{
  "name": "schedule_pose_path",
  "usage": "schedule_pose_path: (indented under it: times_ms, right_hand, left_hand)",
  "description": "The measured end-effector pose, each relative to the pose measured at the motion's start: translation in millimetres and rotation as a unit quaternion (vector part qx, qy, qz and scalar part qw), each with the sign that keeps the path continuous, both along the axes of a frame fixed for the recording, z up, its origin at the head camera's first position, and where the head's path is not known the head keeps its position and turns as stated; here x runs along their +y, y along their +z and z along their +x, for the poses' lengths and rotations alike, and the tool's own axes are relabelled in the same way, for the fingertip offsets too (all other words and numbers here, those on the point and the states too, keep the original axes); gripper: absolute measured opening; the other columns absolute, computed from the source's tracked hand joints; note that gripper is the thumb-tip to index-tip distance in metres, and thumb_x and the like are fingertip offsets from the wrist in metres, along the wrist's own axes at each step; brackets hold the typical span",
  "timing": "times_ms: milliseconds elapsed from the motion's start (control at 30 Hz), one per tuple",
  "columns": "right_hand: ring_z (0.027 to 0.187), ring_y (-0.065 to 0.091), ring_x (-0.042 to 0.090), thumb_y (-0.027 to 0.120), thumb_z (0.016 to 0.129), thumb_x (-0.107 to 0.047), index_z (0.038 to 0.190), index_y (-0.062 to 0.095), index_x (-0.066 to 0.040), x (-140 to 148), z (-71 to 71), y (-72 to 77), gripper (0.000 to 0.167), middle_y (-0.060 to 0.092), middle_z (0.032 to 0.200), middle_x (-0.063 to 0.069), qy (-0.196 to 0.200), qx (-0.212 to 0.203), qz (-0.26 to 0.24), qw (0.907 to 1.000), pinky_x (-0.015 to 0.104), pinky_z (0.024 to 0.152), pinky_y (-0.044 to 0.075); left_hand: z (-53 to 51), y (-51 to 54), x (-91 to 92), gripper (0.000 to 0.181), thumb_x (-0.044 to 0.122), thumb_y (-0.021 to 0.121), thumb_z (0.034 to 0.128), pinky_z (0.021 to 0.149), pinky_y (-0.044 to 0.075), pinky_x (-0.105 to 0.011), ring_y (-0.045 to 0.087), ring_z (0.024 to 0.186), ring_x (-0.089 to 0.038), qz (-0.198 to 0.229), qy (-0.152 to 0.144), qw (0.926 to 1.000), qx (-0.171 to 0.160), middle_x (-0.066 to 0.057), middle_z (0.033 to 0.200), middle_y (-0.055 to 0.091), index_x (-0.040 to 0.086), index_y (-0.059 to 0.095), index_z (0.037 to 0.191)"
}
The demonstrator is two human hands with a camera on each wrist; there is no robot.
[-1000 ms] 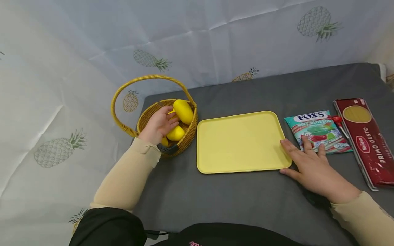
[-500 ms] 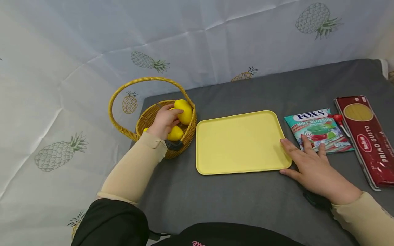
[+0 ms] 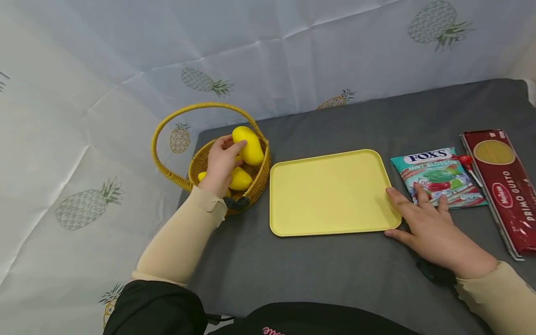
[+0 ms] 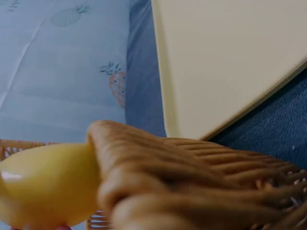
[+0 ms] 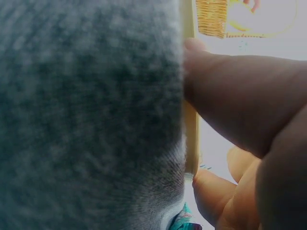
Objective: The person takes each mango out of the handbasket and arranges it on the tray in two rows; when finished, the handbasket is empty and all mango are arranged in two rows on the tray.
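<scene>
In the head view my left hand (image 3: 221, 160) reaches into a woven basket (image 3: 260, 182) and grips a smooth yellow mango (image 3: 251, 148), thumb on its near side. That mango sits up at the basket's right rim. Below it lies another yellow mango (image 3: 240, 179), with more yellow partly hidden behind the hand. The left wrist view catches the gripped mango (image 4: 53, 184) beside the wicker rim (image 4: 144, 177). My right hand (image 3: 435, 232) rests with spread fingers at the near right corner of a yellow tray (image 3: 331, 193), thumb and forefinger touching its edge.
Right of the tray lies a teal FOX'S candy bag (image 3: 439, 174), close to my right fingertips. A red item with a white stick (image 3: 465, 161) and a dark red pasta pack (image 3: 502, 190) lie beyond it. The basket's tall handle (image 3: 201, 106) arches over its left side.
My left hand has turned from palm-up among the mangoes to gripping the upper one, which has risen slightly. The right hand stays at the tray's corner.
</scene>
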State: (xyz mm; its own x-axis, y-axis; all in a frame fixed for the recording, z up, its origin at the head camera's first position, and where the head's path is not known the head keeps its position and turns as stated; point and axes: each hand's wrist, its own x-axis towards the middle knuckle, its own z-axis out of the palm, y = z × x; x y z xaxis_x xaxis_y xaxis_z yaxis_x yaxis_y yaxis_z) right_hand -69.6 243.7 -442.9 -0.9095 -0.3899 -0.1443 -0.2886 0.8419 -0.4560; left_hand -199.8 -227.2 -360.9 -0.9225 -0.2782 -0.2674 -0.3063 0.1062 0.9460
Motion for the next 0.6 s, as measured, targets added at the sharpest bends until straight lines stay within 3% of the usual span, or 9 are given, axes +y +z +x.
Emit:
schedule_pose_path:
  times_ms: [100,267,433,600]
  right_hand:
    - [0.164,-0.01,0.062,0.086,0.097,-0.04,0.174,0.024,-0.002,0.5,-1.3,-0.1,0.107,0.037,0.169,0.037,0.0,-0.003,0.002,1.0,0.084,0.117,-0.025]
    - [0.164,-0.011,0.062,0.086,0.097,-0.04,0.175,0.021,-0.004,6.7,2.6,0.7,0.107,0.038,0.167,0.039,-0.006,-0.007,0.003,1.0,0.082,0.117,-0.026]
    - [0.165,-0.013,0.06,0.084,0.099,-0.042,0.176,0.02,-0.006,6.6,3.7,1.6,0.106,0.039,0.169,0.037,-0.004,-0.009,-0.001,1.0,0.082,0.118,-0.026]
    - [0.166,-0.01,0.059,0.084,0.098,-0.044,0.175,0.023,-0.006,-0.8,1.6,2.2,0.105,0.039,0.17,0.034,-0.003,-0.007,-0.01,0.9999,0.083,0.119,-0.023]
  left_hand:
    - [8.6,5.1,-0.9,0.056,0.034,0.08,0.104,0.108,0.059,-0.044,0.062,0.13,-0.024,0.002,0.012,0.9993,0.035,-0.005,0.146,0.057,0.018,0.057,0.153]
    - [24.7,12.7,13.2,0.049,0.029,0.078,0.1057,0.096,0.063,-0.038,0.063,0.123,-0.024,0.014,0.001,0.9966,0.081,-0.004,0.133,0.058,0.014,0.06,0.149]
    - [43.6,17.8,38.0,0.043,0.018,0.074,0.1077,0.086,0.065,-0.032,0.064,0.115,-0.022,0.065,-0.041,0.991,0.109,-0.003,0.121,0.056,0.007,0.059,0.147]
    - [55.5,14.5,70.6,0.041,0.011,0.07,0.108,0.086,0.066,-0.034,0.065,0.112,-0.021,0.102,-0.095,0.9848,0.104,-0.004,0.12,0.058,0.003,0.059,0.146]
